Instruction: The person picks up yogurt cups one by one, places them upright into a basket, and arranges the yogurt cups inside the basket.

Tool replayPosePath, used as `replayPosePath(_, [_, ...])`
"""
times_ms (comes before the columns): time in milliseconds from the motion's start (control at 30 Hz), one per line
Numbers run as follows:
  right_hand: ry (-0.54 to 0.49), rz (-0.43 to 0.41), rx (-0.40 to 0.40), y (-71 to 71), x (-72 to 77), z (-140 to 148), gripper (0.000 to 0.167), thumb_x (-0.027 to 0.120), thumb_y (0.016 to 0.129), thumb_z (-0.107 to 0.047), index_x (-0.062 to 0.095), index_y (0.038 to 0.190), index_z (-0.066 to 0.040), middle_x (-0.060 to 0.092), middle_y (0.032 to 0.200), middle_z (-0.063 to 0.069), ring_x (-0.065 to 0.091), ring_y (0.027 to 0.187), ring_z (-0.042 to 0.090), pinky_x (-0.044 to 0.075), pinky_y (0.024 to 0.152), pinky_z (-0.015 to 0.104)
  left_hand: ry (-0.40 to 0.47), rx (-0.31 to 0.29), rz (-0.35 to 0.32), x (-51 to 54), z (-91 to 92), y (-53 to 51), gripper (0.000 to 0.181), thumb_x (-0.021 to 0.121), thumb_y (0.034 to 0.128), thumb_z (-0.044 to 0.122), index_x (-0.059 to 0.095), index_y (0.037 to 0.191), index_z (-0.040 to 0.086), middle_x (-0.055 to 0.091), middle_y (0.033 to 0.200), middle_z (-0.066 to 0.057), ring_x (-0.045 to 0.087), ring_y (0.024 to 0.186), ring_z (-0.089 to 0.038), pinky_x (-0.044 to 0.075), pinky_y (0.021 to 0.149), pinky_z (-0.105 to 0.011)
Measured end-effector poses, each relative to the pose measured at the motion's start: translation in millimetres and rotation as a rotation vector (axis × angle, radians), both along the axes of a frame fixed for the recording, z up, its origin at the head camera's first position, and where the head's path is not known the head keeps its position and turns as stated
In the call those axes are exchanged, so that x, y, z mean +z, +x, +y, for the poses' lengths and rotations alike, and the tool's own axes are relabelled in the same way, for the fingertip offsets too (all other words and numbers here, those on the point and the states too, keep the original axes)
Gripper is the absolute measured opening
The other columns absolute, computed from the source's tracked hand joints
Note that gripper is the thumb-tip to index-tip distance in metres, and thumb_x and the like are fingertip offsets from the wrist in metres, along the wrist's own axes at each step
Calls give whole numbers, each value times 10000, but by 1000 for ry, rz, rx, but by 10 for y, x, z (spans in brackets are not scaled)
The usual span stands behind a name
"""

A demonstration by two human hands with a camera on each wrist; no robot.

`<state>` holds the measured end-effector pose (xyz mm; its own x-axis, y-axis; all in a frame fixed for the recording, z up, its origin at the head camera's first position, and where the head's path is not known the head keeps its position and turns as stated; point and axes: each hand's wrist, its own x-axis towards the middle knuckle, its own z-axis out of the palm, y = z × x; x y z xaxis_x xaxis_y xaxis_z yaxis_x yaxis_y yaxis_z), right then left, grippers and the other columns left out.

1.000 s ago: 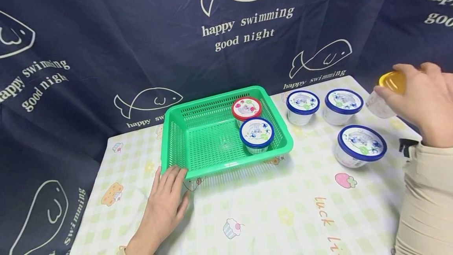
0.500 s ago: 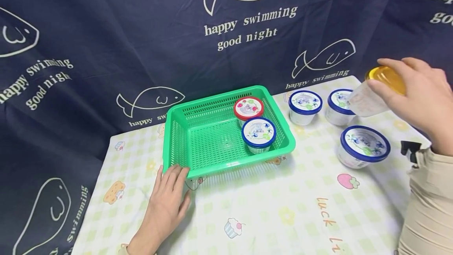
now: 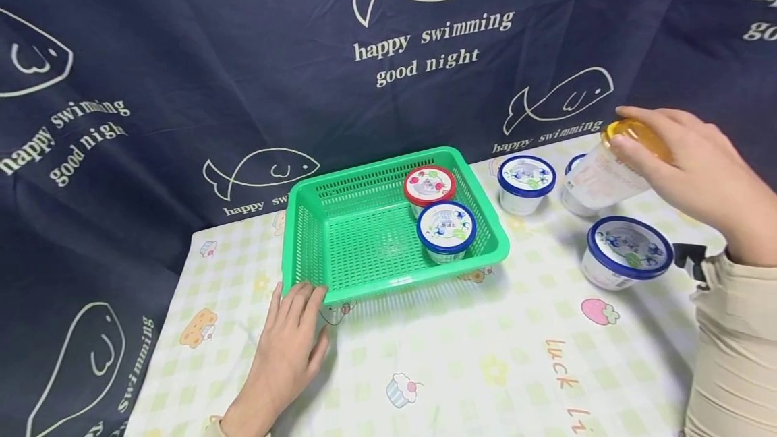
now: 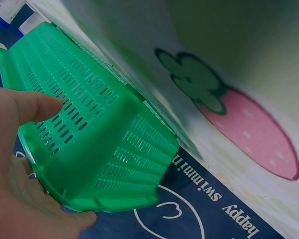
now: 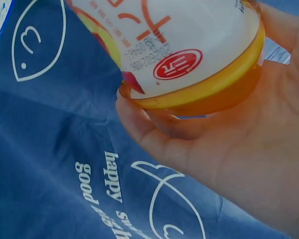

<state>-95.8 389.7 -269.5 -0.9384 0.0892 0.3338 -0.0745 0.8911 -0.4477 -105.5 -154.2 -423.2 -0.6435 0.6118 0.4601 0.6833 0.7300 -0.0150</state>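
Observation:
My right hand (image 3: pixel 707 170) grips a white cup (image 3: pixel 607 174) by its orange-yellow lid, holding it tilted in the air over one of the blue-lidded tubs. In the right wrist view thumb and fingers wrap the lid (image 5: pixel 214 94). My left hand (image 3: pixel 285 349) rests at the near left corner of a green basket (image 3: pixel 394 282); in the left wrist view the thumb lies against the basket's side (image 4: pixel 84 144) and the fingers are at its rim. Inside the basket, at its right, a red-lidded tub (image 3: pixel 429 185) stands behind a blue-lidded tub (image 3: pixel 446 226).
Right of the basket stand a blue-lidded tub (image 3: pixel 527 176), another (image 3: pixel 577 201) partly hidden by the held cup, and a larger one (image 3: pixel 630 247) nearer the front. A dark fish-print cloth (image 3: pixel 425 106) hangs behind the patterned tablecloth (image 3: pixel 461 349).
My right hand has carried the yellow-lidded cup leftwards, from right of the tubs to over one of them, and the cup has tilted more. My left hand has stayed at the basket corner.

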Motion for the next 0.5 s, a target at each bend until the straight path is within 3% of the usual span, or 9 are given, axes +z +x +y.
replayPosePath(500, [-39, -3, 104, -109, -26, -274, 517, 504, 1032, -314, 404, 1534, -234, 434, 1467, 234, 341, 1327, 496, 187, 1104, 673, 7, 4, -7, 11, 12, 9, 621, 622, 845, 178, 462, 1420, 4, 532, 1316, -201, 440, 1316, -387, 197, 1172, -616])
